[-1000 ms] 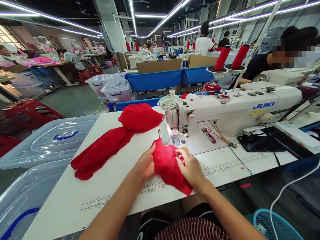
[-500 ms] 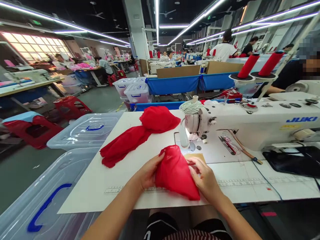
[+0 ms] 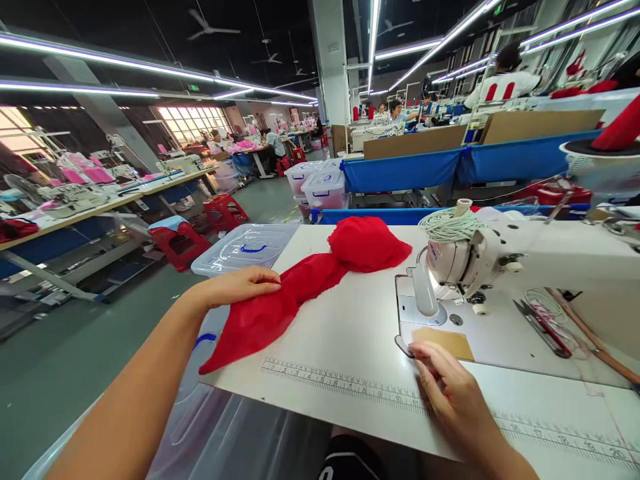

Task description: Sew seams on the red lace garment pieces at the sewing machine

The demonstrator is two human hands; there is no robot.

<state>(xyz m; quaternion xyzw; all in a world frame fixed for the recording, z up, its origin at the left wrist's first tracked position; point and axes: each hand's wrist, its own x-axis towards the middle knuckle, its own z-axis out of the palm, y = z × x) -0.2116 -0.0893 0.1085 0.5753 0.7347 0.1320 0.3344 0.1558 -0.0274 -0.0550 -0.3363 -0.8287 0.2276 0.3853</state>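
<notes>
Two bare hands are seen: one left hand (image 3: pixel 240 285) laid flat on red fabric, one right hand (image 3: pixel 450 393) resting on the table edge. One long red fabric piece (image 3: pixel 270 310) is counted under the left fingertips (image 3: pixel 270 288), and one bunched red fabric heap (image 3: pixel 367 243) lies just beyond it. One white sewing machine (image 3: pixel 525 257) is placed ahead of the right fingers (image 3: pixel 425 350), with one tan card (image 3: pixel 445 342) just past them and one coil of white cord (image 3: pixel 450 223) on top. Three clear lidded bins are counted: one bin (image 3: pixel 245 247) beyond the left fingers, two stacked bins (image 3: pixel 320 183) farther off. Two red stools (image 3: pixel 200 230) are seen well beyond.
</notes>
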